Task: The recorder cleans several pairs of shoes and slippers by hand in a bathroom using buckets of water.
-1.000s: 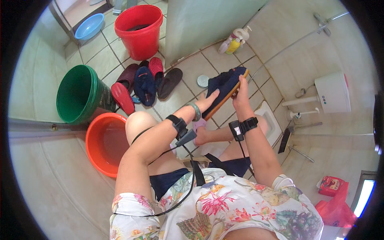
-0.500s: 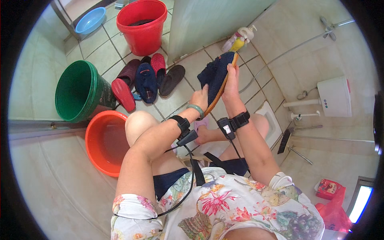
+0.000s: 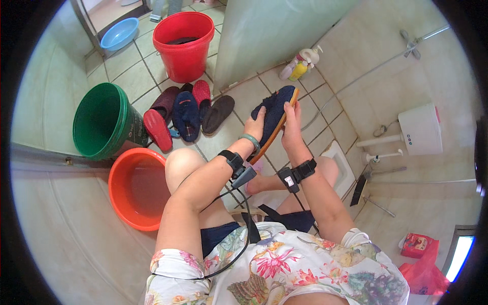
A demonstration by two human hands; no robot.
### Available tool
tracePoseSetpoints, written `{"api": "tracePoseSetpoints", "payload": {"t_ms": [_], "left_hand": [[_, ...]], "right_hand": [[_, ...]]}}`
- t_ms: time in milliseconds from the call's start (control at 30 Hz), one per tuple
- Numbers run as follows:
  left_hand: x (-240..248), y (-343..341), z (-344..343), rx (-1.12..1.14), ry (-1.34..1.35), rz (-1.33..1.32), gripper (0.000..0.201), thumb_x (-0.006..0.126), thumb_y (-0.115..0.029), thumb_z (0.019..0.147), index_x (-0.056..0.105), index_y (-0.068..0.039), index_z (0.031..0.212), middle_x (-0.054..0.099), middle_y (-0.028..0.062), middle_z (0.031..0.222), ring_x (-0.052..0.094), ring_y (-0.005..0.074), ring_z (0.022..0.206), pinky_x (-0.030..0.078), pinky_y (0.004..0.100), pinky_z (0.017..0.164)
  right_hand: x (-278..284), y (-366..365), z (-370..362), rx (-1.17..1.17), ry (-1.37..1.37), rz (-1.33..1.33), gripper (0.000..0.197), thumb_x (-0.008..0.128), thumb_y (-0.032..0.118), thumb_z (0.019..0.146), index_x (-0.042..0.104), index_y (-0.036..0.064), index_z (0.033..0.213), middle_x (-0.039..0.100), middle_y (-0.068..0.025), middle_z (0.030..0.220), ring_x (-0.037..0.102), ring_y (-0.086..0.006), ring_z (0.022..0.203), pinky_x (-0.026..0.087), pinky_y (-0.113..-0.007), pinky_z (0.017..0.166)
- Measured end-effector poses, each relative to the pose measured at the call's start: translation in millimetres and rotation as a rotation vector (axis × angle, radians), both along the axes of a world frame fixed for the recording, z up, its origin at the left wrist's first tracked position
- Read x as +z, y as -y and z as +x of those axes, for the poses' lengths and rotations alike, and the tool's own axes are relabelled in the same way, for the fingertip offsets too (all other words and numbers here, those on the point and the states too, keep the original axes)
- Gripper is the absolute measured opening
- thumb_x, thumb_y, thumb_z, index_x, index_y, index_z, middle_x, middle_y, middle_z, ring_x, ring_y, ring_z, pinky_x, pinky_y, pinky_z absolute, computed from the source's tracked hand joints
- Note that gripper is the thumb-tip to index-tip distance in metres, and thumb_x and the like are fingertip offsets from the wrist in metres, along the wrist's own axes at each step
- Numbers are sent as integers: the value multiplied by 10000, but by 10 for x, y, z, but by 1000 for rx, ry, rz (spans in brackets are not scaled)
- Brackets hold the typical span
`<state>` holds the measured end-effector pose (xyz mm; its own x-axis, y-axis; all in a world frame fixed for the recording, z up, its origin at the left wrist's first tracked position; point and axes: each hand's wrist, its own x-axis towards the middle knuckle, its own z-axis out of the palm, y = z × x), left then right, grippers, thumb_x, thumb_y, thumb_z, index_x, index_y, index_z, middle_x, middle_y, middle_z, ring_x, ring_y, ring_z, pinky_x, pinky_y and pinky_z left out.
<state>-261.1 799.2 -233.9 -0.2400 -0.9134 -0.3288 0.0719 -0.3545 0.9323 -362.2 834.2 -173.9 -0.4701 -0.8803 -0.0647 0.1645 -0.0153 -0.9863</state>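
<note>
A dark blue fuzzy slipper (image 3: 274,113) with an orange-brown sole edge is held tilted in front of me, above the tiled floor. My left hand (image 3: 255,125), a green bangle at its wrist, grips the upper from the left side. My right hand (image 3: 291,126) is closed round the sole edge on the right, thumb near the toe end. Some of my fingers are hidden behind the slipper. On the floor to the left lie several more slippers, among them a dark blue one (image 3: 186,116), a red one (image 3: 158,130) and a dark brown one (image 3: 218,115).
An orange basin (image 3: 118,195) of cloudy water stands by my left knee. Beyond it are a green bucket (image 3: 124,109), a red bucket (image 3: 184,63) and a blue basin (image 3: 120,34). Pump bottles (image 3: 301,65) stand by the wall; a squat toilet (image 3: 341,168) lies right.
Both hands have drawn the slipper slightly down toward me. My left hand has shifted up along the upper, and my right thumb sits lower from the toe. The view has tilted slightly.
</note>
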Motion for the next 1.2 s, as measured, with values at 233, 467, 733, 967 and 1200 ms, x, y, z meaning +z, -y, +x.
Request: {"api": "tracePoseSetpoints", "payload": {"t_ms": [233,467,733,967,1200], "left_hand": [[-62,-1,108,-89,134,-175,729,551,-483,829,398,72,1275,563,302,1095,574,372,1026,422,381,907],[192,-221,38,-251,233,-463,1097,773,-356,653,72,64,1384,313,306,1342,375,404,1239,337,395,1027],[266,-124,253,-538,-600,204,843,747,-195,733,219,-69,1378,512,114,1215,509,236,1119,407,407,962],[99,-157,284,-573,-513,299,596,707,-283,784,445,-90,1282,556,74,1193,539,197,1080,423,374,934],[-31,-309,153,-348,-16,-128,489,651,-253,801,504,-24,1208,618,118,1084,594,195,977,463,332,849]], "right_hand": [[100,-23,113,-66,47,94,613,575,315,868,302,3,1320,477,-108,1186,473,-195,1074,379,-323,925],[41,37,-218,-73,-56,216,671,603,419,847,330,4,1299,478,-118,1212,475,-206,1099,390,-347,918],[124,-108,-624,393,322,170,626,547,440,880,361,44,1328,468,-105,1289,455,-237,1188,400,-408,954],[-82,-213,-476,451,377,313,483,620,208,866,433,15,1267,521,-104,1224,515,-236,1115,432,-370,939],[-278,-209,-402,311,263,313,397,630,143,840,495,8,1188,571,-97,1131,561,-216,1028,469,-350,859]]}}
